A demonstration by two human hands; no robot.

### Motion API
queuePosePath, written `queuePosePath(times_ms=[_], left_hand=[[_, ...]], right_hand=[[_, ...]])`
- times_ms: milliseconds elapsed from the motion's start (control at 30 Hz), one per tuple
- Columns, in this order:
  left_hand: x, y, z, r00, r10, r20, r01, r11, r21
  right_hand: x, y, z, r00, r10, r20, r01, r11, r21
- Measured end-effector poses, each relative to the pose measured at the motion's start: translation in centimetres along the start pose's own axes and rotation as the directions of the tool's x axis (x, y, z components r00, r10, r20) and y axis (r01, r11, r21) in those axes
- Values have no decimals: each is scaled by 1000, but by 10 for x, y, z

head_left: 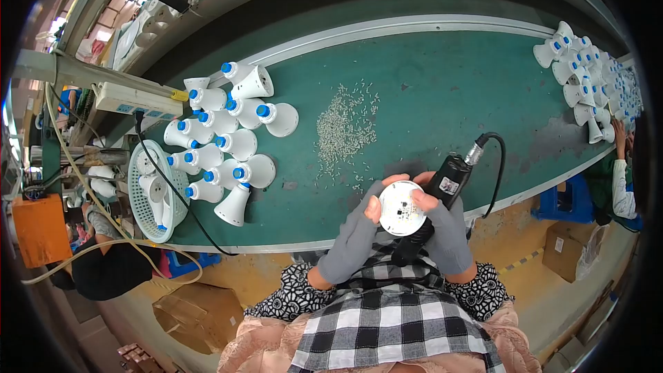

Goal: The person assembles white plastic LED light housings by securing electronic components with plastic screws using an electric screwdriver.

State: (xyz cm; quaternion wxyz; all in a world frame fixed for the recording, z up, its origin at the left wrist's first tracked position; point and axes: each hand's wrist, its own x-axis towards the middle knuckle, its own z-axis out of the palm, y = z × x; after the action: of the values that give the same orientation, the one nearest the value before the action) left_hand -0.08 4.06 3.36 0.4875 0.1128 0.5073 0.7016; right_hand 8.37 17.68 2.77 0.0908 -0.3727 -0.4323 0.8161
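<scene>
Both my hands wear grey fingerless gloves and meet at the table's near edge. My left hand [353, 231] grips a white round lamp bulb part [402, 208] by its rim. Its flat face with a small circuit board is turned up toward me; the rest of its body is hidden. My right hand [445, 224] is closed round a black electric screwdriver [450, 177], its thumb on the lamp part's right edge. A black cable [502, 173] loops from the tool's upper end. Beyond my hands lies a spread pile of tiny screws [342, 128].
White lamp housings with blue ends [238, 144] lie on the green table [442, 76] at left, more [587, 72] at far right. A green basket [173, 217] holds white parts. Nearby are a power strip [141, 100] and cord. Another person's hand [619, 139] shows at right.
</scene>
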Motion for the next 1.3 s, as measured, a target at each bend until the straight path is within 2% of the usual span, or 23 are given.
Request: queuePosePath(times_ms=[33, 133, 233, 333, 533, 633, 733, 833, 867, 933, 1033, 1100, 1133, 1167, 1233, 1300], left_hand=[[2, -4, -1, 999, 32, 18, -32, 999, -20], [4, -9, -4, 993, 111, 31, -113, 991, 71], [6, -9, -4, 996, 90, -21, -84, 977, 196], [7, -13, -4, 987, 154, -47, -141, 970, 200], [9, -20, -8, 992, 115, -43, -116, 993, -20], [12, -25, -14, 990, 134, -29, -135, 990, -27], [7, -14, -4, 995, 61, -79, -74, 981, -182], [5, 0, -2, 987, -96, -127, 92, 995, -44], [5, 3, 0, 976, -141, -164, 123, 986, -116], [7, 0, -4, 972, -135, -192, 103, 980, -169], [6, -2, -18, 961, -151, -231, 66, 939, -337], [5, -2, -29, 973, -115, -201, 38, 936, -350], [6, -2, -29, 974, -116, -193, 40, 933, -357], [7, -2, -28, 976, -118, -185, 43, 930, -365], [7, -2, -26, 975, -141, -170, 73, 932, -355], [6, -1, -18, 971, -180, -155, 124, 940, -317]], right_hand=[[-1, 1, 1, 1000, -24, -6, 24, 1000, 13], [-1, 1, 0, 999, -50, 4, 50, 996, 76], [2, 0, -1, 998, -52, 38, 48, 992, 117], [3, -1, -1, 997, -48, 57, 41, 992, 119], [0, 5, 1, 997, -58, 51, 56, 998, 31], [-1, 7, 1, 996, -75, 54, 74, 997, 14], [-2, 6, 4, 993, -94, 66, 95, 995, -11], [-6, 1, 6, 988, -97, 118, 109, 989, -103], [-6, 3, 4, 987, -68, 143, 86, 989, -119], [-5, -6, 2, 979, -61, 195, 82, 992, -99], [5, -30, -13, 926, -352, 134, 334, 933, 135], [14, -54, -14, 791, -611, -4, 590, 763, 263], [22, -60, -16, 720, -692, -42, 675, 685, 274], [30, -64, -16, 679, -733, -45, 709, 639, 297], [47, -68, -5, 655, -738, -164, 747, 597, 293], [68, -64, 4, 620, -756, -208, 781, 570, 255]])
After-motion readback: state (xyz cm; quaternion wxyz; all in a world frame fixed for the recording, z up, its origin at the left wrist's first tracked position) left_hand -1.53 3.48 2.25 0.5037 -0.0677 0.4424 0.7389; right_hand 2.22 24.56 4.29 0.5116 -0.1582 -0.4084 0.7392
